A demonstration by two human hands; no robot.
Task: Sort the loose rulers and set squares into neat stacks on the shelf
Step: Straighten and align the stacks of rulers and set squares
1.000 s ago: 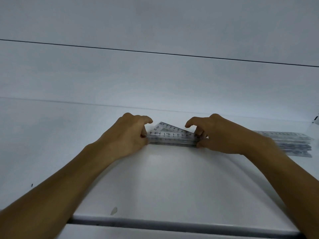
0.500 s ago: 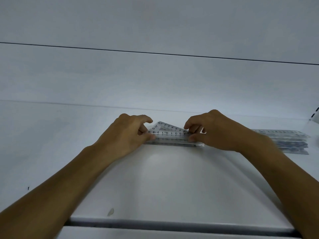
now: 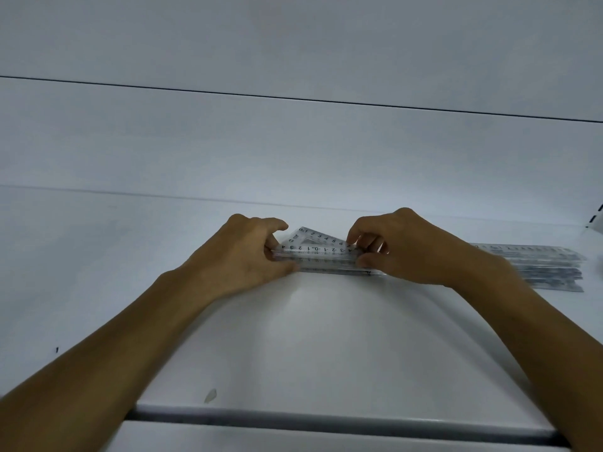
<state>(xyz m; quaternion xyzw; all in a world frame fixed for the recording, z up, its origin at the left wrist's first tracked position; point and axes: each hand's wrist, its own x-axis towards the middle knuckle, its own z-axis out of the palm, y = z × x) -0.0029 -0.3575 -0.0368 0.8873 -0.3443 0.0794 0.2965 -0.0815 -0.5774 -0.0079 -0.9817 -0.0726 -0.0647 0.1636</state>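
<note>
Now left hand, right hand pinch ends of clear plastic triangular set-square stack; best squeeze edges flush against white shelf.

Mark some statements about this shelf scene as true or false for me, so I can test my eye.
1. The left hand and the right hand both hold the set squares, one at each end. True.
2. The stack of rulers lies to the left of the set squares. False: it lies to their right.
3. The set squares are clear plastic with printed numbers. True.
4. The shelf is dark wood. False: it is plain white.
</note>
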